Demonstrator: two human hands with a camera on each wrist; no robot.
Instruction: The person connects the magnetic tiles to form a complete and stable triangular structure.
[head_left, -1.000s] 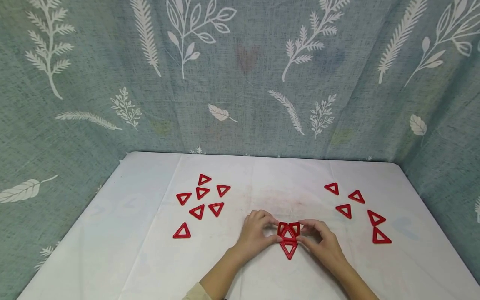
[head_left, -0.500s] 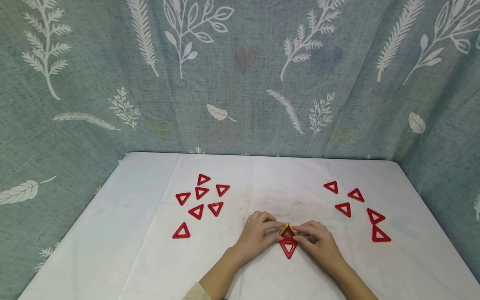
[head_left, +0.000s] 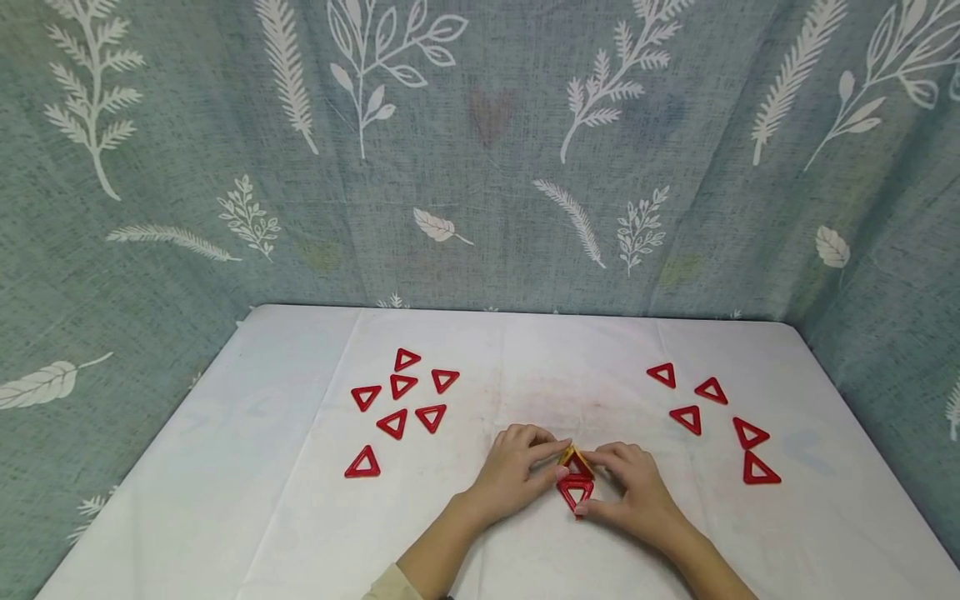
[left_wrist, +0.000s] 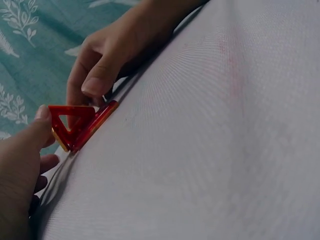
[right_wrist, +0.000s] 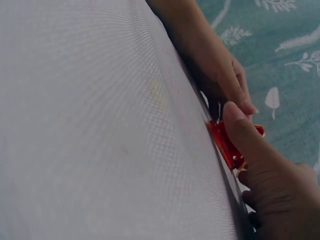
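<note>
In the head view, small triangular frame tiles stand joined between both hands. The raised tiles (head_left: 575,460) lean together in a peak with yellow edges, and one flat red triangle tile (head_left: 575,493) points toward the person. My left hand (head_left: 517,462) pinches the raised tiles from the left, thumb low and forefinger at the top. From the right, my right hand (head_left: 637,487) has its forefinger at the raised tiles and its thumb on the flat tile's near tip. The left wrist view shows an upright red triangle (left_wrist: 75,117) by the left thumb; fingers partly hide the joins.
Several loose red triangle tiles (head_left: 402,386) lie on the white-covered table (head_left: 300,533) at the left. Another group of red triangle tiles (head_left: 686,420) lies at the right. A leaf-patterned green curtain (head_left: 480,167) hangs behind and beside the table.
The two rear tiles have tipped up and inward into a peak, showing yellow edges. My right thumb has slid from the joint to the flat tile's near tip. My left hand barely moves.
</note>
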